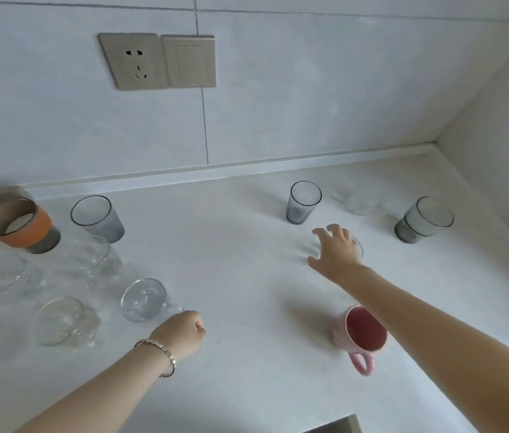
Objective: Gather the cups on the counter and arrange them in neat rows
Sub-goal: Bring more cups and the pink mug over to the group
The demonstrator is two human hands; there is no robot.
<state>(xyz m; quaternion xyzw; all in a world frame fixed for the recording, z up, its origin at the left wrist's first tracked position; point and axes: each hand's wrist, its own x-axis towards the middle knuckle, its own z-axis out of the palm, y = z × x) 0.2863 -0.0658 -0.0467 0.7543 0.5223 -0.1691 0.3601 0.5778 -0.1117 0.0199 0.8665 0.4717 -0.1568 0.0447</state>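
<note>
Cups stand scattered on a white counter point(234, 245). At the left are an orange-sleeved glass point(19, 225), a grey ribbed tumbler point(97, 218) and several clear glass cups, one clear mug point(144, 300) nearest my left hand point(181, 334). That hand rests in a fist just right of the mug's handle, holding nothing. On the right stand a grey ribbed glass point(303, 203), a grey tumbler point(425, 220), a faint clear cup point(364, 203) and a pink mug point(362, 334). My right hand point(336, 250) hovers with fingers spread over a glass point(360, 246) that it mostly hides.
A tiled wall with a socket and switch plate point(158, 60) runs behind the counter, and a side wall point(496, 120) closes the right corner. A dark opening point(337, 426) shows at the counter's front edge.
</note>
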